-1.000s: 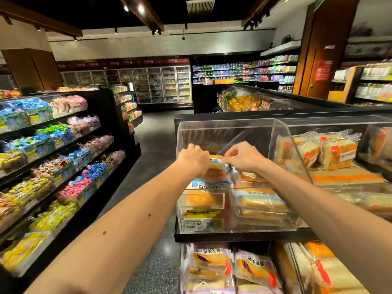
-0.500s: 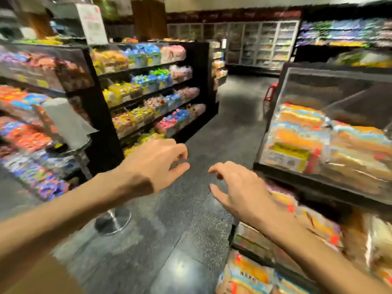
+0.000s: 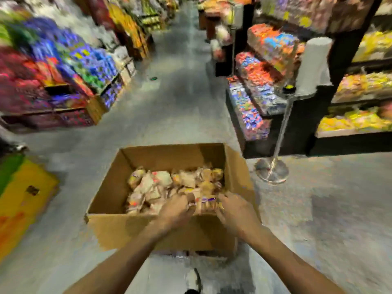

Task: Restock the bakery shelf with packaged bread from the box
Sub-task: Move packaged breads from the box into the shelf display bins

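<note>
Now you are gripping one bread packet (image 3: 206, 204) between left hand (image 3: 175, 210) and right hand (image 3: 235, 211), at the box (image 3: 137, 228) six o'clock side; metal post (image 3: 280, 134) standing at two o'clock, yellow carton (image 3: 23, 194) at nine.

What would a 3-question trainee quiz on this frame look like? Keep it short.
1. True or false: the cardboard box is open at the top and has packaged bread inside.
2. Where are the left hand and the right hand? A: on a shelf. B: in the box, gripping a bread pack at its near side. C: hanging idle.
3. What stands on the floor to the right of the box?

Key: 1 true. 2 B. 3 a metal stand with a round base.
</note>
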Tool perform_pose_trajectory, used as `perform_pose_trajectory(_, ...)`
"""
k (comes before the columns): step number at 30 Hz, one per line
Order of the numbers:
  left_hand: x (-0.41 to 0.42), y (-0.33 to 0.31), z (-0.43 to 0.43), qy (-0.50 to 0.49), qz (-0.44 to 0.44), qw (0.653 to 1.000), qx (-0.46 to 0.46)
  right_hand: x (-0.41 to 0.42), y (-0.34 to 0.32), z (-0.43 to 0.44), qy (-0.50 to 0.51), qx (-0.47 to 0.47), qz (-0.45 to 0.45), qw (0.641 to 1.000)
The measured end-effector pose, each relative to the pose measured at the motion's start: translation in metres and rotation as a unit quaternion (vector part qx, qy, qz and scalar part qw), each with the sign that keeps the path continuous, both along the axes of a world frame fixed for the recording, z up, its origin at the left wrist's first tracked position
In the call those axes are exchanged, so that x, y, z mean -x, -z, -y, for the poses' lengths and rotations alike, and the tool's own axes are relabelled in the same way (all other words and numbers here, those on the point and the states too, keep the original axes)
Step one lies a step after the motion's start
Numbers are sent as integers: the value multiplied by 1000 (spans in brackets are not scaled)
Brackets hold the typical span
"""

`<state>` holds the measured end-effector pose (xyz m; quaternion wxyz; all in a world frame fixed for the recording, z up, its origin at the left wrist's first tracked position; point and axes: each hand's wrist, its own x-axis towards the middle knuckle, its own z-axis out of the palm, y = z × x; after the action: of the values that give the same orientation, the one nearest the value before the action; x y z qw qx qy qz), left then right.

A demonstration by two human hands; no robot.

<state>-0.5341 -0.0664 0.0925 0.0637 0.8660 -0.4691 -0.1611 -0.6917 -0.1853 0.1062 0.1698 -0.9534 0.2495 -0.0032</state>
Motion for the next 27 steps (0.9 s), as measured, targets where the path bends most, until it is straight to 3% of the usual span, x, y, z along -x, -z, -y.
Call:
perform_pose_trajectory(8,-162,104,-81,-216,-99,969,-73,-155,71,-13,-81,-67,-98,990)
perform_pose_trajectory(15,-290,192,-101,-316,-176,922,-139,-315,150,-23,-14,-219,-177,960)
perform_pose_trajectory(18,-326,228,-96,-373,-223,891,-135,-378,187,-23,46,-314,-197,928)
perform_pose_trajectory(21,-341,261,-88,-516,-293,801,-80,-428,232,-19,119,-385,-195,894)
perform_pose_trajectory(24,-353,291,-86,-667,-351,656,-27,-466,270,-12,177,-425,-162,873)
perform_pose_trajectory(27,-370,322,-89,-740,-398,542,15,-492,295,-3,198,-386,-149,889)
